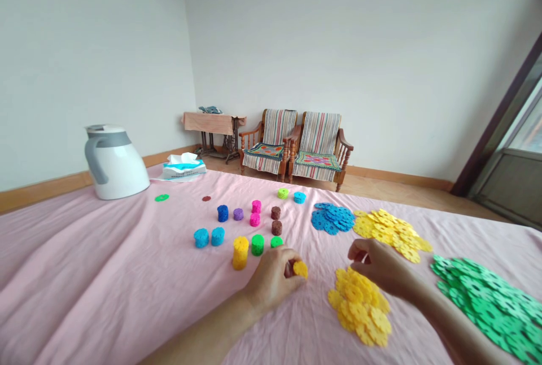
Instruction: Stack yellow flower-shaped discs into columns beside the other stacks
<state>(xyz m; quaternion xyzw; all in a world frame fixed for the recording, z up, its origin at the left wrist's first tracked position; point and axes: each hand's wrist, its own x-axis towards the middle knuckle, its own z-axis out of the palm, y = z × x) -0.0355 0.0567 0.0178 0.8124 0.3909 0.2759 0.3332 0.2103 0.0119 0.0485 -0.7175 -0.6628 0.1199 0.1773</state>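
Left fingers [292, 254] pinch a yellow disc [300, 269], perhaps several.

Just right of the tall yellow stack [240, 255], the person's left hand [271, 275] pinches a yellow disc [301, 269]. Farther right of that stack, the right hand [380, 263] hangs by a loose yellow pile [359, 307], thumb and finger apart. Well left of the stack, and behind it, I see a white jug [122, 172].
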